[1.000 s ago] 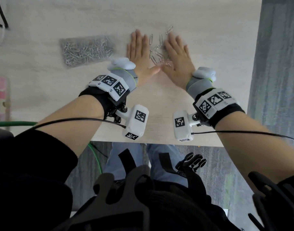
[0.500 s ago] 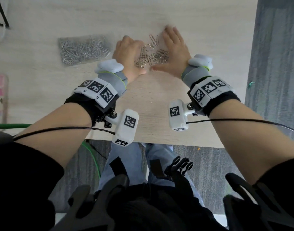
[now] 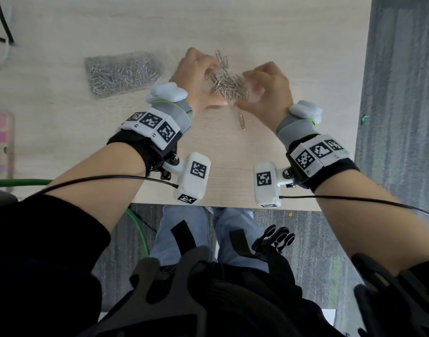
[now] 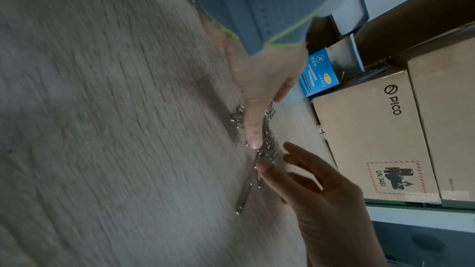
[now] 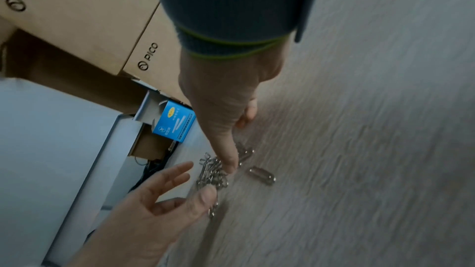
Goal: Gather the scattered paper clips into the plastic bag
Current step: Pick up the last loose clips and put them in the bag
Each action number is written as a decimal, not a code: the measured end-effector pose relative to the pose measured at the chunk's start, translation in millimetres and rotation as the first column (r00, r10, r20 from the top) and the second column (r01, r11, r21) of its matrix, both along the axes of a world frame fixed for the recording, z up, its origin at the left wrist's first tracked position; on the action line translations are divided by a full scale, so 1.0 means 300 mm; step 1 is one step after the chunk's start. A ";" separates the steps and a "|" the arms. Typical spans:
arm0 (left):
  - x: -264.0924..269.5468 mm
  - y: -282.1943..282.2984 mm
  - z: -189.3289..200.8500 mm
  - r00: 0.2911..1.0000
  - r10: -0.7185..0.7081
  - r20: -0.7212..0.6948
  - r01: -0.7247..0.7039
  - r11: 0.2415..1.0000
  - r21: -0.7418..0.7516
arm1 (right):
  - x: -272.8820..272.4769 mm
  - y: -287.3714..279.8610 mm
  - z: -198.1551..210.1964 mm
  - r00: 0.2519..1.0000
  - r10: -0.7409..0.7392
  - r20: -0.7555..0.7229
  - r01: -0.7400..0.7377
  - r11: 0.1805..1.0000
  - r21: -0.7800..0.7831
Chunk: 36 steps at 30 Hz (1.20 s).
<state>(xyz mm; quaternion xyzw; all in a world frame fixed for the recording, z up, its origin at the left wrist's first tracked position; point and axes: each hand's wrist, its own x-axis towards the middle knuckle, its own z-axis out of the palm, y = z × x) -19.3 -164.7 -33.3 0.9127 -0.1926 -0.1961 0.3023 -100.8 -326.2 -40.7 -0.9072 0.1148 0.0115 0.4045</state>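
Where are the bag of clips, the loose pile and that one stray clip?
Bag (image 3: 122, 74): head view, middle of its clip-filled body.
Pile (image 3: 229, 85): head view, centre of the heap.
Stray clip (image 3: 242, 120): head view, its middle.

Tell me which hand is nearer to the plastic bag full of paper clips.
Left. The left hand lies just right of the plastic bag; the right hand is farther right, beyond the loose paper clip pile.

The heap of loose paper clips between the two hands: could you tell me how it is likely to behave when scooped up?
The heap of paper clips is thin loose wire, so it probably lifts light but sheds strays; one stray clip lies apart on the table. Clips look tangled, so some may dangle in chains. With the left hand and right hand cupping both sides, pushing should slide them easily on smooth wood.
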 end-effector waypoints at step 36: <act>0.053 -0.097 -0.013 0.975 -0.212 -0.062 0.210 0.977 -0.024 | 0.021 -0.008 -0.004 0.790 -0.377 -0.484 0.529 0.018 0.848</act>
